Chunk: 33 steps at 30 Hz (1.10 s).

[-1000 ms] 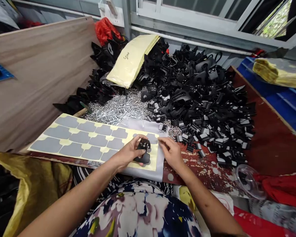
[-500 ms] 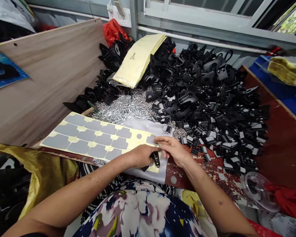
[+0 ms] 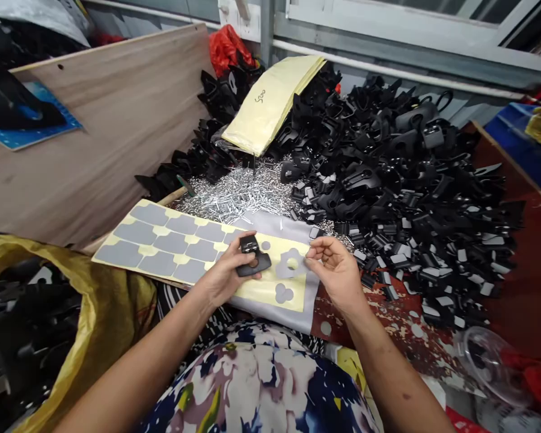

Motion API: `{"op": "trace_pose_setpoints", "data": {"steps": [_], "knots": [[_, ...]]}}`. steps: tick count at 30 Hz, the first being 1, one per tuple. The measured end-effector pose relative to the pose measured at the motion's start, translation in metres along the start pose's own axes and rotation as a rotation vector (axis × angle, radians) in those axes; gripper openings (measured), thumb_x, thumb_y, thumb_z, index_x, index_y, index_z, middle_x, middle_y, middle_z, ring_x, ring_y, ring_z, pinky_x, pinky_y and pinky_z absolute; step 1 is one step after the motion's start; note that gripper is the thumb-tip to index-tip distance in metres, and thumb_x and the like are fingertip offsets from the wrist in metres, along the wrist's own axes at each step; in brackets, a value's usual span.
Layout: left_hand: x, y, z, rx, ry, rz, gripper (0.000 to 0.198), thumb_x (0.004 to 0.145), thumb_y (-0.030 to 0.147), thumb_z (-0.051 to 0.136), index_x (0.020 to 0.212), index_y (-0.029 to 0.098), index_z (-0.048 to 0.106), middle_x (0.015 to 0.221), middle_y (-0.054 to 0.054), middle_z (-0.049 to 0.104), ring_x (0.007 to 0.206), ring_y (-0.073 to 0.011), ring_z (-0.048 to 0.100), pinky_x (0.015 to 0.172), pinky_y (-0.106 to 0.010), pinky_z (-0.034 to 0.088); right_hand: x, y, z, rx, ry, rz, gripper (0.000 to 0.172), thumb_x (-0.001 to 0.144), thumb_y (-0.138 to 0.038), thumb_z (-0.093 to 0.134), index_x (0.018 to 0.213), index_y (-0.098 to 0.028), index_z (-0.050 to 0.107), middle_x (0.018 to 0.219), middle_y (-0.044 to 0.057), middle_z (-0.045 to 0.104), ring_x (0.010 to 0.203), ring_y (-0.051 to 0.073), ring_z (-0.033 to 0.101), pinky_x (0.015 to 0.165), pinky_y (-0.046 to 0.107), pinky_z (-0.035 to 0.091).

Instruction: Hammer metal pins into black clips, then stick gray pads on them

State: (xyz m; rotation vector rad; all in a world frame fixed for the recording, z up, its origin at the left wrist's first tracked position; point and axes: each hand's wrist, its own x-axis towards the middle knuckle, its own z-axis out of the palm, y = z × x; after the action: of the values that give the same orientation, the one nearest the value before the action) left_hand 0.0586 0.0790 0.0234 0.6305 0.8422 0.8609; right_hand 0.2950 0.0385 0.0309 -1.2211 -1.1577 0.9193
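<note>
My left hand (image 3: 228,273) is closed round a small black plastic part (image 3: 258,264) with a round hole through it, held above the sticker sheet. Between the thumb and fingertips of my right hand (image 3: 338,276) is the edge of a grey sticker (image 3: 285,264) with a hole in its middle. Whether that sticker is fully off its backing, I cannot tell. Underneath lies the yellow backing sheet (image 3: 261,293), with rows of grey stickers (image 3: 160,263) on its left part and a few small grey round pieces (image 3: 283,294) near its right end.
Metal pins (image 3: 238,192) lie heaped behind the sheet. A large pile of black plastic parts (image 3: 365,174) covers the back and right, with a yellow stack of sheets (image 3: 270,102) on it. A wooden board (image 3: 130,114) stands left, above a yellow sack (image 3: 94,337). A clear plastic tub (image 3: 489,367) sits right.
My hands have moved apart. The left has turned the black part up into view, and the right has drawn back, pinching the grey sticker. The camera view has shifted left.
</note>
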Motion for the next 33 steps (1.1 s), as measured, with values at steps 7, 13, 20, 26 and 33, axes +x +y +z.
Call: {"op": "trace_pose_setpoints", "data": {"steps": [7, 13, 20, 26, 33], "knots": [[0.000, -0.004, 0.017, -0.242, -0.140, -0.049, 0.041, 0.092, 0.046, 0.069, 0.127, 0.026, 0.066, 0.114, -0.008, 0.062, 0.094, -0.0230, 0.061, 0.073, -0.034, 0.058, -0.010, 0.007, 0.037, 0.070, -0.028, 0.062, 0.025, 0.076, -0.022, 0.080, 0.097, -0.023, 0.068, 0.084, 0.000, 0.069, 0.079, 0.014, 0.065, 0.076, 0.028, 0.056], [-0.001, -0.005, 0.018, -0.264, -0.190, -0.040, 0.039, 0.091, 0.047, 0.070, 0.124, 0.026, 0.067, 0.113, -0.008, 0.058, 0.088, -0.0229, 0.059, 0.067, -0.039, 0.059, -0.008, 0.015, 0.044, 0.005, -0.016, 0.068, 0.023, 0.078, -0.025, 0.078, 0.097, -0.022, 0.067, 0.087, 0.001, 0.069, 0.082, 0.015, 0.064, 0.079, 0.031, 0.057], [-0.001, -0.006, 0.019, -0.270, -0.186, -0.041, 0.038, 0.092, 0.046, 0.070, 0.124, 0.027, 0.066, 0.113, -0.008, 0.056, 0.086, -0.0210, 0.058, 0.067, -0.037, 0.059, -0.008, 0.019, 0.046, -0.024, 0.016, 0.063, 0.020, 0.077, -0.027, 0.078, 0.094, -0.022, 0.068, 0.086, 0.002, 0.069, 0.081, 0.016, 0.065, 0.078, 0.031, 0.056], [0.000, -0.007, 0.018, -0.272, -0.210, -0.042, 0.038, 0.091, 0.045, 0.070, 0.124, 0.027, 0.065, 0.113, -0.009, 0.056, 0.086, -0.0207, 0.058, 0.068, -0.036, 0.058, -0.012, 0.018, 0.048, -0.067, 0.016, 0.008, 0.014, 0.081, -0.026, 0.075, 0.093, -0.022, 0.068, 0.088, 0.002, 0.069, 0.083, 0.017, 0.065, 0.080, 0.032, 0.056], [-0.002, -0.008, 0.016, -0.266, -0.234, -0.039, 0.038, 0.091, 0.036, 0.070, 0.127, 0.028, 0.064, 0.114, -0.007, 0.055, 0.092, -0.0220, 0.057, 0.072, -0.037, 0.059, -0.015, 0.018, 0.051, -0.100, 0.028, -0.021, 0.010, 0.083, -0.023, 0.072, 0.093, -0.023, 0.068, 0.087, 0.002, 0.069, 0.082, 0.017, 0.064, 0.079, 0.032, 0.055]]}}
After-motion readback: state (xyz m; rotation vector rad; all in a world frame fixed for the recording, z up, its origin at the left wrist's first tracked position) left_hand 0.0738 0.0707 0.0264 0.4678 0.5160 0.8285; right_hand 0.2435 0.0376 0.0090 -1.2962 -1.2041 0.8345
